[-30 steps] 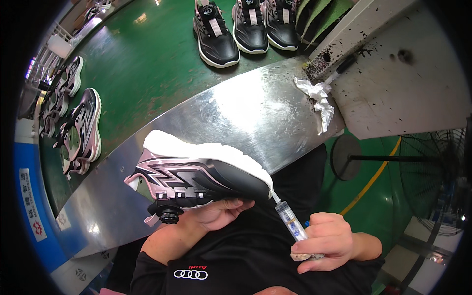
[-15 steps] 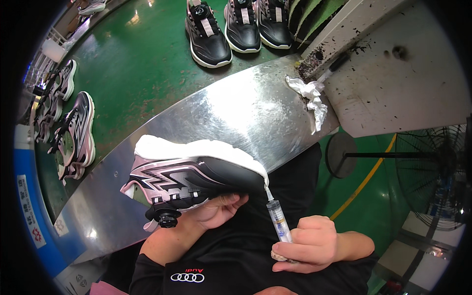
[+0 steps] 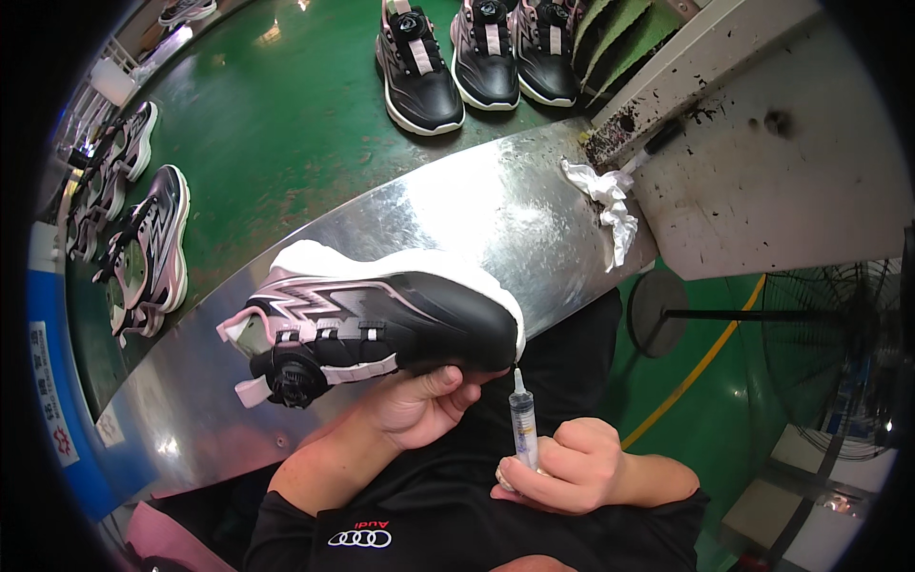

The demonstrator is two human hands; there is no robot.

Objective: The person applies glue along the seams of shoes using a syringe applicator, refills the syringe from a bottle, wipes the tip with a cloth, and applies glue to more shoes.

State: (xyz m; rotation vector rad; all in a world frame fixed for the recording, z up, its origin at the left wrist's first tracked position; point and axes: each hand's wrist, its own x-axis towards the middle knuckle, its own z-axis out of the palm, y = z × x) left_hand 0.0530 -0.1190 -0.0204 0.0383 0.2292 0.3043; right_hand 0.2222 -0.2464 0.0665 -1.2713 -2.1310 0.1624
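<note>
A black and pink sneaker lies on its side in the air before me, its white sole facing away and its dial closure toward me. My left hand grips it from below near the toe, the fingers partly hidden behind the upper. In my right hand is a clear syringe with whitish contents, pointed upward. Its nozzle tip meets the toe end of the sneaker, at the edge between sole and upper; whether it touches is too small to tell.
A metal ledge borders a green work surface. Several black sneakers stand at the far side, and more sneakers sit at the left. Crumpled white tissue lies by a stained panel. A fan stands at right.
The sneaker has rolled so more of its upper and less of its sole faces me. The syringe has shifted slightly left and stands more upright, its tip still at the toe.
</note>
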